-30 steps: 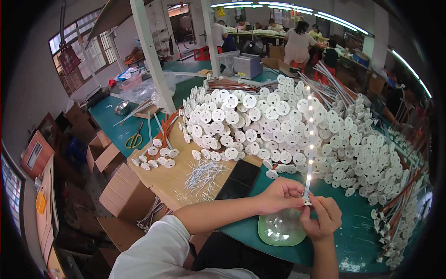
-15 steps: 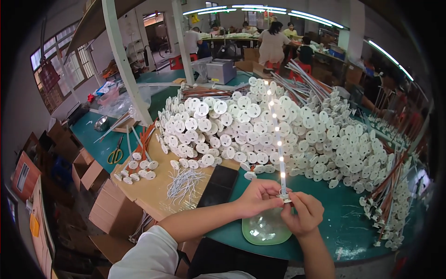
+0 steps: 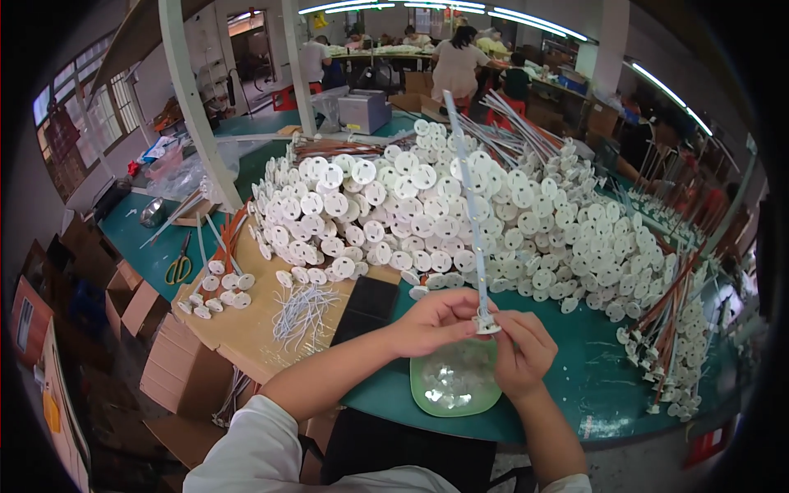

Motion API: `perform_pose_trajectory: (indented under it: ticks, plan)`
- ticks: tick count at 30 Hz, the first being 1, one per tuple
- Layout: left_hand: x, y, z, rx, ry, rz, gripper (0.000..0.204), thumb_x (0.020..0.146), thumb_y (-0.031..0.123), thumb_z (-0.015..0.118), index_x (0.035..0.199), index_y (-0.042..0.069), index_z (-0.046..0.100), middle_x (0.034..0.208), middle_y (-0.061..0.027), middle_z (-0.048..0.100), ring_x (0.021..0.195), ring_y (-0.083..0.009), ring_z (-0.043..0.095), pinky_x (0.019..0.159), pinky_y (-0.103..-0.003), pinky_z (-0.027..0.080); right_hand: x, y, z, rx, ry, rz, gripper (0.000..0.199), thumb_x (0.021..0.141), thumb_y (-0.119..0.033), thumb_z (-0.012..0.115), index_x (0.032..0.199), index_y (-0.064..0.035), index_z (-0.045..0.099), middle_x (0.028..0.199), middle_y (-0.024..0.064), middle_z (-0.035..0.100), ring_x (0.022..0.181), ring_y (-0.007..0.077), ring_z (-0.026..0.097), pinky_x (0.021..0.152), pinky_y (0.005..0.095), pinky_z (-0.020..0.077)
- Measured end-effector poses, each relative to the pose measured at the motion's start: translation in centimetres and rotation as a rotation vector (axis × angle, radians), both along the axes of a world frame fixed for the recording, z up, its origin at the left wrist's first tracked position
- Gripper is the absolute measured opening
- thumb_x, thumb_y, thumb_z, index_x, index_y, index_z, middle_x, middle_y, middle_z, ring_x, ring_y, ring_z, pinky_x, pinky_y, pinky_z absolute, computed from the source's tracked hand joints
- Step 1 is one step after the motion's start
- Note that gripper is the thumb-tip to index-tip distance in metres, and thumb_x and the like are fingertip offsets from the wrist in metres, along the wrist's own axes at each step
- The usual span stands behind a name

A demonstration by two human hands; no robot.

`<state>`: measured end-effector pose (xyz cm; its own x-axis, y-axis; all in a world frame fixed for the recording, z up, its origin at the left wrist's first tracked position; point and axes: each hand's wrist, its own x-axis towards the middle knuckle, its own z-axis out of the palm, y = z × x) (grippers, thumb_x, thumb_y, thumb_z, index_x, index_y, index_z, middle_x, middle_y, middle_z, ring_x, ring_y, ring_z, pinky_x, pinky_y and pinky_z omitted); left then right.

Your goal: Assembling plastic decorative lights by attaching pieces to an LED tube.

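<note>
With left hand (image 3: 437,323) and right hand (image 3: 526,352) apparently pinching white base (image 3: 487,327) between them, holding light strip (image 3: 470,197) long axis upward.

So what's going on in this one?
A person holds an LED strip roughly upright, with the left hand and right hand both at its round white base. The strip's lights look off. A green dish sits on the table by the hands, and a big pile of similar pieces lies beyond.
</note>
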<state>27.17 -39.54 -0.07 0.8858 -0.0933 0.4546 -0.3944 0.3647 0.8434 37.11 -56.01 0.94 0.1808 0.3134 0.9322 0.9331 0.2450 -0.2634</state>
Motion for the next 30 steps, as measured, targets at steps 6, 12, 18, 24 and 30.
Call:
perform_pose_trajectory:
  ticks: [6,12,18,24,30]
  plan:
    - [-0.1,0.8,0.1,0.038,0.028,0.036,0.038,0.09,0.009,0.065,0.124,-0.001,0.053,0.117,-0.0092,0.062,0.11,-0.0176,0.059,0.096,-0.033,0.046,0.0,0.2,0.0,-0.073,0.126,0.109,0.024,0.074,0.012,0.067,0.096,0.0022,0.07,0.089,0.0135,0.069,0.069,0.0221,0.066,0.06,0.0283,0.0517]
    - [-0.2,0.9,-0.4,0.007,0.045,0.003,0.041,0.087,0.009,0.069,0.123,-0.002,0.053,0.118,-0.0085,0.062,0.111,-0.0169,0.059,0.096,-0.033,0.046,-0.6,-0.1,-0.8,-0.119,0.264,0.118,0.022,0.074,0.011,0.067,0.094,0.0011,0.07,0.09,0.0141,0.07,0.076,0.0247,0.069,0.067,0.0291,0.0545]
    - [-0.2,0.5,0.1,0.009,0.025,0.051,0.037,0.089,0.004,0.065,0.123,-0.001,0.051,0.121,-0.0134,0.063,0.11,-0.0192,0.062,0.098,-0.033,0.047,-0.6,0.1,-1.9,-0.018,0.49,0.16,0.019,0.084,0.007,0.062,0.103,0.0052,0.064,0.089,0.0145,0.07,0.077,0.0187,0.068,0.069,0.0289,0.0548]
    - [1.0,2.4,0.1,0.027,0.036,0.526,0.038,0.089,0.002,0.064,0.125,0.002,0.052,0.118,-0.0157,0.065,0.092,-0.0163,0.065,0.079,-0.031,0.052,1.2,-0.3,-0.6,-0.573,0.227,0.102,0.007,0.089,-0.005,0.061,0.085,-0.0022,0.057,0.092,0.0156,0.068,0.075,0.018,0.065,0.063,0.0275,0.0496]
    - [1.0,1.2,0.4,0.032,0.154,0.764,0.044,0.084,-0.006,0.069,0.126,0.001,0.056,0.116,-0.0114,0.065,0.086,-0.0106,0.064,0.078,-0.024,0.053,-0.5,-0.1,-1.0,-0.818,-0.047,0.351,0.022,0.078,-0.012,0.071,0.098,-0.0064,0.066,0.094,0.0096,0.068,0.082,0.0284,0.064,0.072,0.0374,0.0523]
